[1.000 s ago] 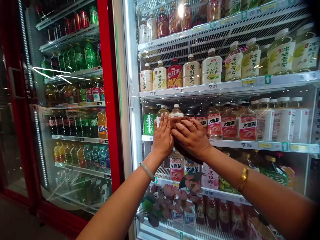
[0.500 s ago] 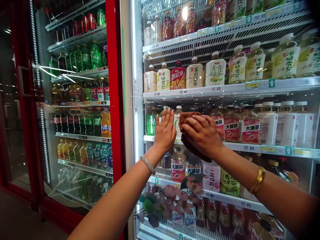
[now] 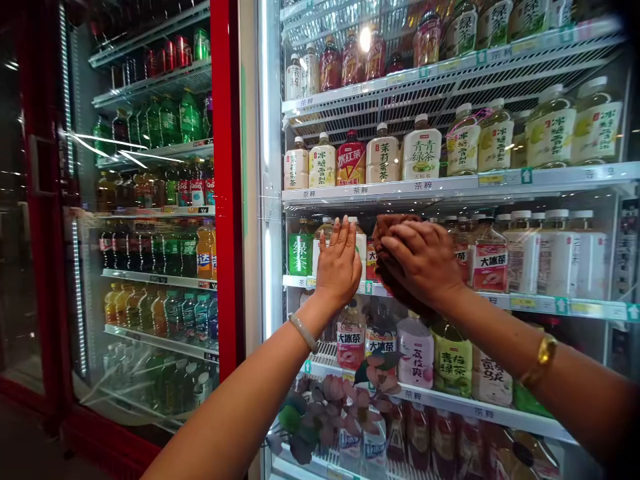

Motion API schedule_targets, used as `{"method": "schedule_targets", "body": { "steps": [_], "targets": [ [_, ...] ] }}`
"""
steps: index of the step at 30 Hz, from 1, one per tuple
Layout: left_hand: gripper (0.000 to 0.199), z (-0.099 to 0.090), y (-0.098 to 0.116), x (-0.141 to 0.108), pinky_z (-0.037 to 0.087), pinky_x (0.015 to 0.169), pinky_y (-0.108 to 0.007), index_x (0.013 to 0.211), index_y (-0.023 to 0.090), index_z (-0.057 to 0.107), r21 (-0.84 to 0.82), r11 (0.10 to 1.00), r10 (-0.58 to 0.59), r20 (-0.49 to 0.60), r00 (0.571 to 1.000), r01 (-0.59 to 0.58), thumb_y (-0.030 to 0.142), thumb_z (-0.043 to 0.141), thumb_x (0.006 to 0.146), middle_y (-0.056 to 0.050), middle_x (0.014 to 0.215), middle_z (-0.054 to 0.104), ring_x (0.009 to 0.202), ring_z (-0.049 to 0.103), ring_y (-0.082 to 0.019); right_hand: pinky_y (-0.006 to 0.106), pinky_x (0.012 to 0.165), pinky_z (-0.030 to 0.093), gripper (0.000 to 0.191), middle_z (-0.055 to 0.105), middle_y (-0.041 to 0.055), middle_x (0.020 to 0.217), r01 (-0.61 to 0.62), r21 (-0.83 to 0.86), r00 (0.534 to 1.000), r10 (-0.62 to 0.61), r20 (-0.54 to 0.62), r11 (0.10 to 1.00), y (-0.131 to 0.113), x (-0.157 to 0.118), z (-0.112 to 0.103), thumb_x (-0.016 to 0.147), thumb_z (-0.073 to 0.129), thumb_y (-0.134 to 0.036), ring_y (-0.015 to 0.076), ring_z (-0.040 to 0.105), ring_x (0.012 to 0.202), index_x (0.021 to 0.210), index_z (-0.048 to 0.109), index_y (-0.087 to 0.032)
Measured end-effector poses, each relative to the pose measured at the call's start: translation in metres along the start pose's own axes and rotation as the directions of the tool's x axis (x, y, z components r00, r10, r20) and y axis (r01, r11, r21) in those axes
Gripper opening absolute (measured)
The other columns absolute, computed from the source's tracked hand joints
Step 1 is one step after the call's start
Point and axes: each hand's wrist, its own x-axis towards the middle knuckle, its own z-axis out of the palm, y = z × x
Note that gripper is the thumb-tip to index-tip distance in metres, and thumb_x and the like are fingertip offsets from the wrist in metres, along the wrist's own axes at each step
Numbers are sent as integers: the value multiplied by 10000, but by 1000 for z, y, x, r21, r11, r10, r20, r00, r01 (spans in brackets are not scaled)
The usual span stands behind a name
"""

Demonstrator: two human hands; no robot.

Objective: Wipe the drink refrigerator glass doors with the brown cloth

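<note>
Flat against the glass door [image 3: 345, 210] of a lit drinks cooler lies my left hand [image 3: 339, 263], fingers stretched upward, a pale bangle [image 3: 303, 332] on its wrist. My right hand [image 3: 425, 263] is to the right of it, fingers curled over a brown cloth [image 3: 393, 277] that is pressed to the same glass. Part of the cloth is hidden under the palm. A gold bracelet [image 3: 539, 360] circles the right wrist. Behind the glass, a green-labelled tea bottle [image 3: 300, 250] stands left of my left hand, and a pink-labelled bottle [image 3: 490, 257] stands right of my right hand.
Several shelves of bottles, such as the pear drink bottle [image 3: 550, 127], fill the cooler. A flower decal or reflection [image 3: 330, 407] shows low on the glass. To the left, a red door frame [image 3: 227, 200] borders another cooler holding green bottles [image 3: 190, 117].
My right hand has slid right across the glass with the brown cloth. My left hand has shifted slightly right and stays flat. The view has turned a little.
</note>
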Motion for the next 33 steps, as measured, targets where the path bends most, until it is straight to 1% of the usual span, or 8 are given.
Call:
{"method": "schedule_targets", "body": {
  "steps": [5, 10, 13, 17, 20, 26, 29, 33],
  "targets": [
    [704, 11, 17, 2, 86, 1368, -560, 1685, 147, 192, -21, 1000, -18, 23, 1000, 19, 157, 389, 1010, -135, 1756, 259, 1658, 141, -251, 449, 1159, 319, 239, 719, 10, 1301, 185, 38, 981, -186, 51, 982, -2, 2, -4, 992, 631, -285, 231, 523, 1268, 1229, 658, -278],
    [703, 10, 29, 15, 49, 1369, -557, 1692, 171, 178, -25, 999, -40, 1, 999, 40, 164, 387, 1021, -122, 1766, 237, 1662, 111, -242, 444, 1129, 335, 266, 691, 57, 1337, 21, -38, 1000, -21, -1, 999, 39, 8, -6, 1001, 620, -358, 254, 525, 1264, 1241, 641, -247],
    [716, 10, 42, 17, 48, 1370, -553, 1695, 164, 151, -37, 999, -12, 6, 1000, 13, 174, 395, 1022, -124, 1769, 222, 1664, 101, -238, 455, 1132, 347, 270, 691, 81, 1319, -32, -46, 999, 32, -6, 998, 38, -15, -16, 978, 645, -344, 263, 528, 1265, 1224, 649, -233],
    [691, 16, 59, 16, 47, 1370, -544, 1676, 125, 202, -50, 998, 26, 48, 999, -23, 173, 394, 1013, -134, 1762, 238, 1663, 122, -231, 470, 1159, 350, 267, 720, 71, 1278, 73, 6, 997, -73, 25, 997, 21, -36, -24, 955, 673, -310, 265, 521, 1263, 1211, 665, -232],
    [710, 19, 65, 22, 41, 1368, -555, 1673, 135, 214, -58, 998, -3, 61, 998, 6, 146, 398, 987, -127, 1765, 230, 1663, 118, -233, 461, 1177, 337, 274, 725, 43, 1286, 169, 27, 985, -170, 39, 985, 34, -28, -21, 966, 660, -299, 247, 522, 1276, 1237, 663, -258],
    [756, 21, 73, 31, 12, 1365, -553, 1671, 106, 208, -55, 998, 14, 41, 999, -12, 122, 432, 949, -143, 1766, 213, 1666, 83, -233, 460, 1110, 387, 323, 676, 99, 1347, -73, -46, 997, 73, -6, 996, 83, -37, -27, 959, 662, -380, 277, 549, 1270, 1247, 654, -235],
    [750, 26, 83, 25, 13, 1365, -555, 1677, 124, 202, -56, 998, 31, 43, 999, -28, 154, 439, 966, -129, 1764, 231, 1664, 98, -230, 478, 1113, 391, 332, 678, 114, 1323, -99, -35, 995, 99, 2, 994, 72, -60, -36, 939, 685, -375, 291, 544, 1273, 1234, 660, -223],
    [726, 34, 99, 23, -5, 1355, -580, 1674, 126, 219, -55, 998, 12, 56, 998, -9, 171, 429, 980, -137, 1754, 260, 1660, 132, -235, 465, 1160, 358, 282, 709, 69, 1293, 21, 3, 1000, -21, 20, 1000, 54, -60, -35, 945, 681, -316, 260, 525, 1289, 1219, 663, -249]
  ]
}}
